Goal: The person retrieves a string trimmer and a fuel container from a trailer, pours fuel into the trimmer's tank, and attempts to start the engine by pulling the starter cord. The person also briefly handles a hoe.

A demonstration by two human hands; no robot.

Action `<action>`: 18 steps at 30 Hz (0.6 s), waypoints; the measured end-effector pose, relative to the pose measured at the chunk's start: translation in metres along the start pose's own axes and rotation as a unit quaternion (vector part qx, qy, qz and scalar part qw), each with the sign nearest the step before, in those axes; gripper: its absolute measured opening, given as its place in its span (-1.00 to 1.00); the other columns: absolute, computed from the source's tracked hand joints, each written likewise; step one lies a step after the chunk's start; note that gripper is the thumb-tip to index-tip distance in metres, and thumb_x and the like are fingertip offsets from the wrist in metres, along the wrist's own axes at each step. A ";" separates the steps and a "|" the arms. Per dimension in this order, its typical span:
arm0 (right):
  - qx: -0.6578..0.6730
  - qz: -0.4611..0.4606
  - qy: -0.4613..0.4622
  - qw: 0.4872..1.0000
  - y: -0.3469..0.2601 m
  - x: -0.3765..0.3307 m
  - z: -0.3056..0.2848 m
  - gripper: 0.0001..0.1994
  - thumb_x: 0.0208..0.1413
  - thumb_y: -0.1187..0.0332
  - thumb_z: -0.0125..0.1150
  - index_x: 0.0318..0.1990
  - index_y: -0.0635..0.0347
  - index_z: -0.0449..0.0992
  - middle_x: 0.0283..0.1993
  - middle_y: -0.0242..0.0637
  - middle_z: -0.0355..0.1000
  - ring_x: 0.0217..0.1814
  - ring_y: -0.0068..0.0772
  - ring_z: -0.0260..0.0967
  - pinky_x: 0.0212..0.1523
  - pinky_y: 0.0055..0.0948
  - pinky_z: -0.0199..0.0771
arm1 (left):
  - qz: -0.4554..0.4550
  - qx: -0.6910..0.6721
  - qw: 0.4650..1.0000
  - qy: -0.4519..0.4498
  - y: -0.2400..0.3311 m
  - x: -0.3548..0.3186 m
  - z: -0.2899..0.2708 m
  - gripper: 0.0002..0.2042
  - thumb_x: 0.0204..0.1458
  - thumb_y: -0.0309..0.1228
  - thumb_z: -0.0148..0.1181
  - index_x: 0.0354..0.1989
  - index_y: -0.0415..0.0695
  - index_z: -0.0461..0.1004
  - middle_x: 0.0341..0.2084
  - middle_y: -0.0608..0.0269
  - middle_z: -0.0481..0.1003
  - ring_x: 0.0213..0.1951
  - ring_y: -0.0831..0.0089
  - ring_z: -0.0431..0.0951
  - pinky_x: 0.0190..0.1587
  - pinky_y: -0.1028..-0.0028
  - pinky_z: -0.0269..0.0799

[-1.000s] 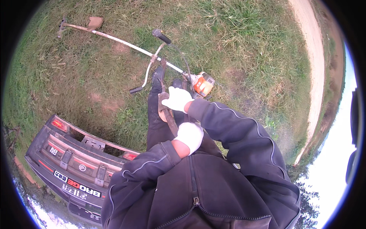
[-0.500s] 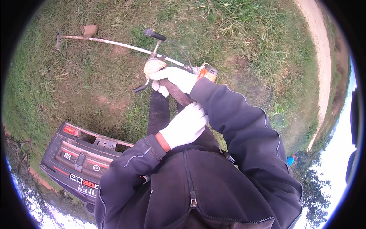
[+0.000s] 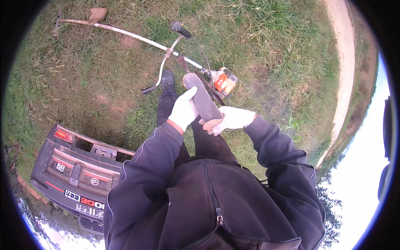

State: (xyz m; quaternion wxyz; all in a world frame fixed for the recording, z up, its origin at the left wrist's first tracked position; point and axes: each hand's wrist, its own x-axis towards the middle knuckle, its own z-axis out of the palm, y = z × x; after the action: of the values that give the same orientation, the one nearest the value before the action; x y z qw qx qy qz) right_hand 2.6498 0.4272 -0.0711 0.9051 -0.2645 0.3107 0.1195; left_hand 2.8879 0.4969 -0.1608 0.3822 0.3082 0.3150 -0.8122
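Note:
Stretched between my white-gloved hands is a dark padded shoulder strap (image 3: 202, 96) with pale, worn ends. My left hand (image 3: 184, 109) grips its left edge near the middle, thumb on top. My right hand (image 3: 231, 118) is closed on its lower end. Beyond my hands a brush cutter (image 3: 139, 37) lies on the grass, with a pale shaft, a curved handlebar (image 3: 162, 68) and an orange-and-white engine (image 3: 225, 81). A narrow dark strap runs near the shaft beside the upper end of the pad. The fingers under the pad are partly hidden.
To my left stands the dark tailgate of a vehicle (image 3: 79, 166) with a red lamp. A brown guard (image 3: 97, 15) sits near the cutter's far end. My boot (image 3: 168, 78) is close to the handlebar. A dirt track (image 3: 339, 62) curves along the right.
My right hand has come back from the handlebar toward me and now holds the pad's lower end. My left hand has shifted up and left. The pad now shows its broad face.

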 end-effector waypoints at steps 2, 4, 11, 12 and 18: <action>-0.077 -0.024 0.025 0.996 0.013 -0.014 -0.007 -0.08 0.16 0.27 0.62 0.65 0.26 0.29 0.36 -0.23 0.60 0.26 -0.36 0.62 0.31 -0.32 0.62 | 0.054 0.016 0.998 0.006 -0.008 -0.001 0.001 -0.56 0.50 -0.19 0.23 0.40 -0.16 0.43 0.27 -0.02 0.55 0.30 0.08 0.57 0.44 0.00 0.45; -0.082 0.027 0.056 0.995 0.001 -0.029 -0.020 -0.03 0.08 0.32 0.60 0.67 0.23 0.27 0.48 -0.19 0.51 0.40 -0.34 0.52 0.39 -0.30 0.56 | 0.057 -0.043 0.997 0.006 -0.008 -0.019 0.002 -0.63 0.34 -0.45 0.20 0.30 -0.14 0.46 0.14 0.02 0.55 0.23 0.03 0.57 0.45 -0.04 0.43; 0.032 -0.012 0.114 0.993 -0.007 0.004 0.004 -0.21 0.31 0.15 0.51 0.61 0.26 0.34 0.47 -0.03 0.52 0.55 -0.15 0.43 0.55 -0.22 0.41 | -0.007 -0.077 0.995 -0.058 -0.037 -0.045 -0.021 -0.63 0.06 -0.60 0.19 0.08 -0.09 0.48 -0.20 0.17 0.50 -0.04 0.06 0.59 0.24 -0.03 0.53; -0.036 0.003 0.114 0.993 -0.005 0.011 0.009 -0.23 0.30 0.12 0.53 0.55 0.27 0.38 0.42 -0.06 0.54 0.50 -0.18 0.45 0.51 -0.25 0.42 | 0.000 -0.071 0.995 -0.068 -0.038 -0.043 -0.023 -0.64 0.06 -0.60 0.21 0.06 -0.09 0.49 -0.22 0.19 0.49 -0.06 0.09 0.57 0.22 0.00 0.53; -0.005 0.096 -0.032 0.995 0.025 0.017 0.040 -0.34 0.22 -0.01 0.63 0.27 0.27 0.54 0.05 -0.31 0.62 0.15 -0.35 0.56 0.25 -0.28 0.54 | 0.033 -0.027 0.995 -0.090 -0.009 -0.032 -0.028 -0.92 0.41 -0.37 0.26 -0.07 -0.07 0.59 0.00 0.07 0.58 0.25 -0.05 0.59 0.44 -0.16 0.49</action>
State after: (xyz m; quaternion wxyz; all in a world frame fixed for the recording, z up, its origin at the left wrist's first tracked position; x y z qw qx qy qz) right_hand 2.6732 0.4709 -0.0649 0.8976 -0.2335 0.3052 0.2160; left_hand 2.9040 0.5357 -0.1518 0.4439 0.2338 0.2906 -0.8147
